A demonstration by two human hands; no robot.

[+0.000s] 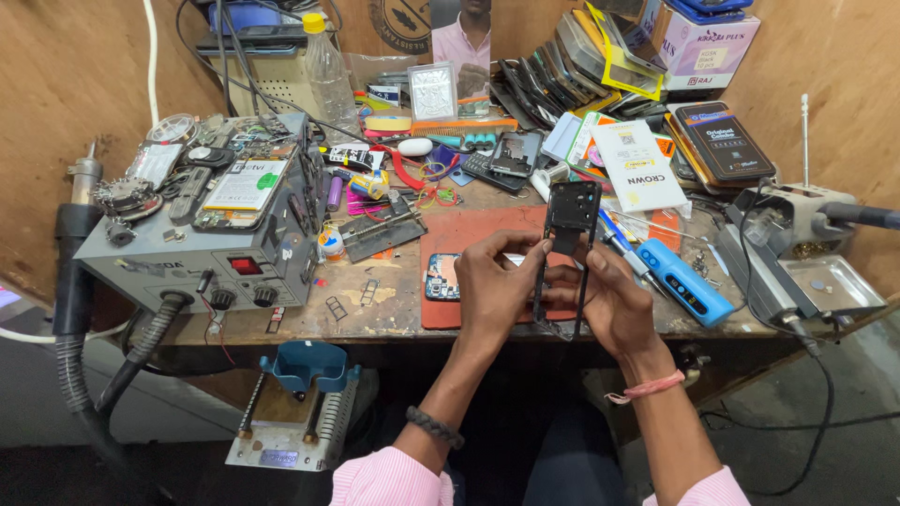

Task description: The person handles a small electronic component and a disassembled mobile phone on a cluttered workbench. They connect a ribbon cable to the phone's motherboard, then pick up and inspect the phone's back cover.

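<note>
Both hands' fingers (542,249) pinch black phone frame (570,234); blue tool (682,281) beside.

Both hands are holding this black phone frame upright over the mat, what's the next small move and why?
Probably lay the phone frame flat on the red mat. The left hand and right hand both pinch its edges upright, leaving no hand free for the blue tool beside them.

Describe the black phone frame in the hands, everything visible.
The phone frame is a thin black rectangular shell, seemingly plastic or metal, open through the middle, with a solid camera section on top. It stands upright, above the red mat. The left hand grips its left edge and the right hand its right.
</note>
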